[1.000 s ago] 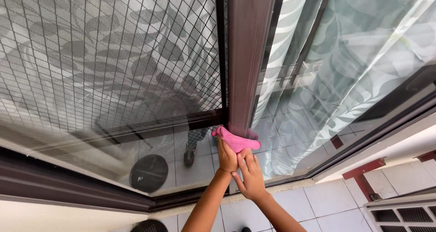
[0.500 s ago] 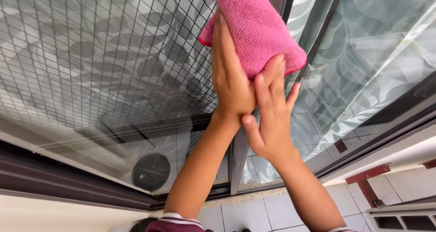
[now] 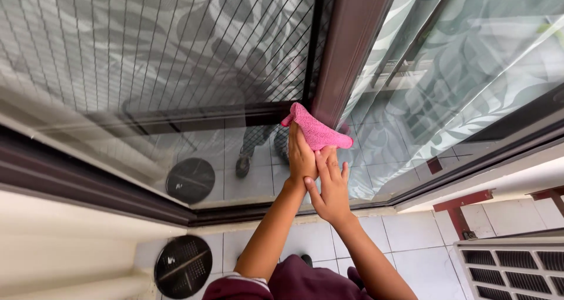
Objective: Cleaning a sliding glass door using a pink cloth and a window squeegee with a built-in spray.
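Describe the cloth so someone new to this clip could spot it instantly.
Find the dark brown window frame post running down the middle between the glass panes. At its lower end, both hands press a small pink cloth against it. It is the only bright pink thing among grey glass and white tiles.
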